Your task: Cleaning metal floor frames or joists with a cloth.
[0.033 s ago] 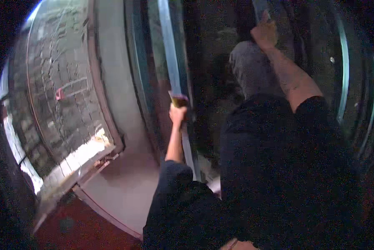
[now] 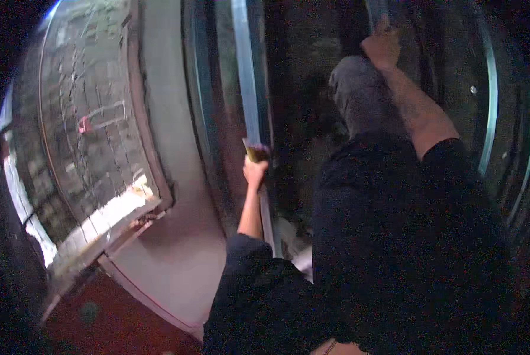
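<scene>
My left hand (image 2: pixel 255 171) is closed around a small yellow block with a purplish-dark top (image 2: pixel 257 154), its exact kind blurred. It holds this block against a long pale-blue metal strip (image 2: pixel 247 83). Up at the right, my right hand (image 2: pixel 385 50) looks closed at the lower visible part of another bluish bar (image 2: pixel 378 10), one finger pointing up along it; shade hides the rest of its fingers. Between my arms shows a grey trouser leg (image 2: pixel 362 97), and below it my dark shirt (image 2: pixel 389 236).
At the left is a framed opening (image 2: pixel 149 118) with a rough block wall (image 2: pixel 78 89) beyond it. A pale wall (image 2: pixel 176 266) runs beneath, above a dark red surface (image 2: pixel 117 319). Two turquoise strips (image 2: pixel 490 112) stand at the right in shadow.
The view has tilted a little. My left hand sits slightly lower on the strip, with the block still in it. My right hand stays at its bar.
</scene>
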Demonstrator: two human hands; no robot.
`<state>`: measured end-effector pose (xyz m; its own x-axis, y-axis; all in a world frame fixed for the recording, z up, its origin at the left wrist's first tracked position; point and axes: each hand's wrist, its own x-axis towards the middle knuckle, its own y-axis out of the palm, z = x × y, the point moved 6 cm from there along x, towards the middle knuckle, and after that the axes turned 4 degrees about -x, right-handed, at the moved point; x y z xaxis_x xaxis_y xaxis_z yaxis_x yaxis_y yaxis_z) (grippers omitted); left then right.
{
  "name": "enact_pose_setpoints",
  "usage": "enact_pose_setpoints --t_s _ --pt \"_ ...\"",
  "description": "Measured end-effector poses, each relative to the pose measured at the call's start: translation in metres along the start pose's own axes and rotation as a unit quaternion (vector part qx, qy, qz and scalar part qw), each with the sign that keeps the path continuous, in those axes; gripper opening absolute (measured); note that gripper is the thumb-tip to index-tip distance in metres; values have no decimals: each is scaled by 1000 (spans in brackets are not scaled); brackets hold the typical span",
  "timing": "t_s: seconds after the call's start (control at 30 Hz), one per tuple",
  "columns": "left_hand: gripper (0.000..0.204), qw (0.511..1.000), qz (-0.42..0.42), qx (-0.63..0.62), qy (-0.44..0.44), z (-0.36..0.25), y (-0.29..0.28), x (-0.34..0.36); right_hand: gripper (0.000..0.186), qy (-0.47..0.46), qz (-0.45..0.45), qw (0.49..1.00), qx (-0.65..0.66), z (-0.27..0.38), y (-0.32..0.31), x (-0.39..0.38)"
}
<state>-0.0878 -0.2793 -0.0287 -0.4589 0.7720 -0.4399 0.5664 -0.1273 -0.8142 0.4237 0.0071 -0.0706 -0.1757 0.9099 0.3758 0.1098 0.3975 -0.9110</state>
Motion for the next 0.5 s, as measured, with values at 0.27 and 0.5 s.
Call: enact_pose_setpoints --t_s 0.27,0.5 --pt "62 957 16 180 -228 138 -11 -169 86 204 -16 969 -140 6 30 13" --pt "40 985 -84 150 32 -109 -4 70 92 256 51 961 93 1 -66 24"
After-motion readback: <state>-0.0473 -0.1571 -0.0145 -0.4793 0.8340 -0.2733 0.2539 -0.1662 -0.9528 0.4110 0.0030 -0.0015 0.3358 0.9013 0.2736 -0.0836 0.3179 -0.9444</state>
